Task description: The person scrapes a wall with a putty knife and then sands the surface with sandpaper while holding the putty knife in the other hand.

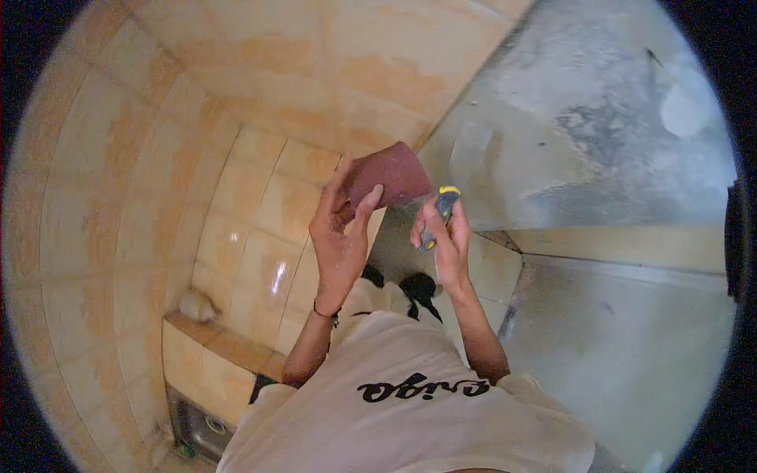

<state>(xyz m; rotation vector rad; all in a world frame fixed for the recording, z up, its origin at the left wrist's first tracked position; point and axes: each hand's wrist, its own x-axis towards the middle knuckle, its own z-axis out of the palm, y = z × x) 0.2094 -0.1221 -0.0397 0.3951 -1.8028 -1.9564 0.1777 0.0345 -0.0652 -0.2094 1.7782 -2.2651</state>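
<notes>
A curled reddish-brown sheet of sandpaper is in my left hand, with the thumb across its near face and the fingers behind. My right hand is closed around a grey tool with yellow ends, which looks like a utility knife. It is beside the sheet's right edge; I cannot make out its blade clearly, nor whether it touches the sandpaper.
Orange-and-cream tiled walls rise at the left and ahead. A grey, stained surface lies at the upper right, with a pale panel below it. A rounded object sits on a tiled ledge, above a metal basin.
</notes>
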